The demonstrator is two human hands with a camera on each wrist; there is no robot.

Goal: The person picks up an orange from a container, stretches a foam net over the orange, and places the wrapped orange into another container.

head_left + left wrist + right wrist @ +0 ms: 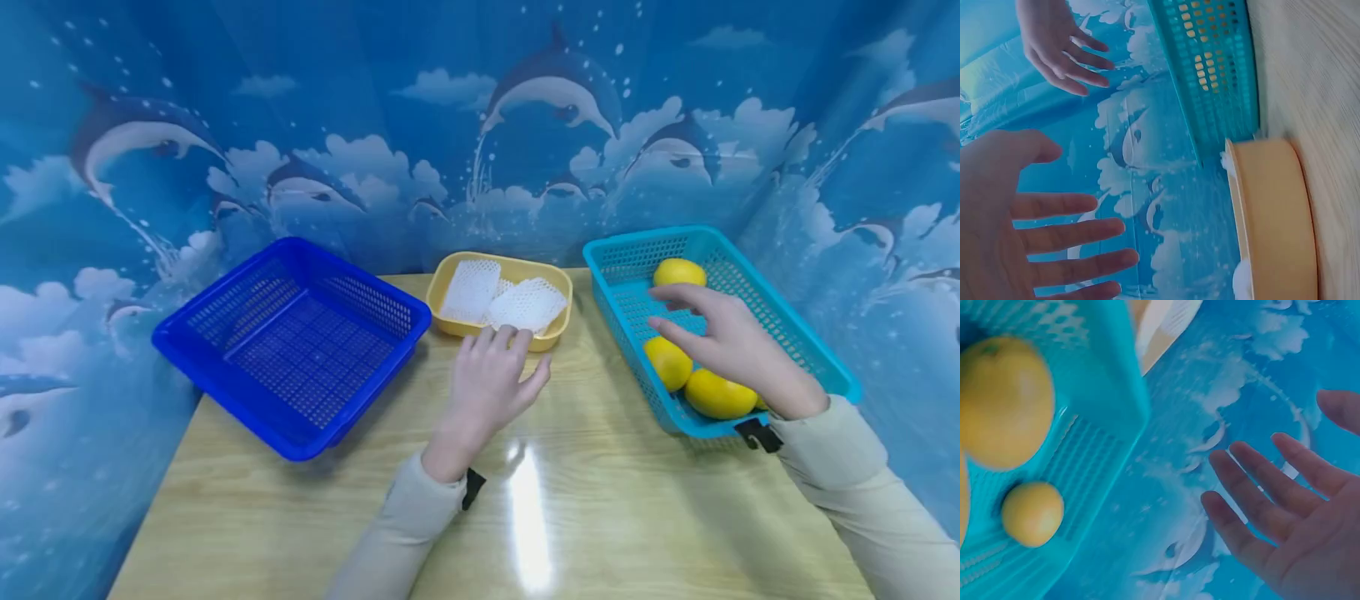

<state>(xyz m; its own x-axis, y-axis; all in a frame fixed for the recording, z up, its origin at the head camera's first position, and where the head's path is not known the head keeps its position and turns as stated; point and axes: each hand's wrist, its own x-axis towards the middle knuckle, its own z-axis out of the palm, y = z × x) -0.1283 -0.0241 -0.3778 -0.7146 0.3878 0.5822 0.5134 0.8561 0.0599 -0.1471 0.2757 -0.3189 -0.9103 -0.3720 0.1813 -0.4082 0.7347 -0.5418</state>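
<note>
The head camera looks down over the table [615, 500]; both wrist cameras, nearer and tilted, share the turquoise basket [1232, 94].

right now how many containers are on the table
3: a dark blue basket at the left, a small yellow tray of white netting in the middle, and a teal basket of yellow fruit at the right. No others show.
</note>
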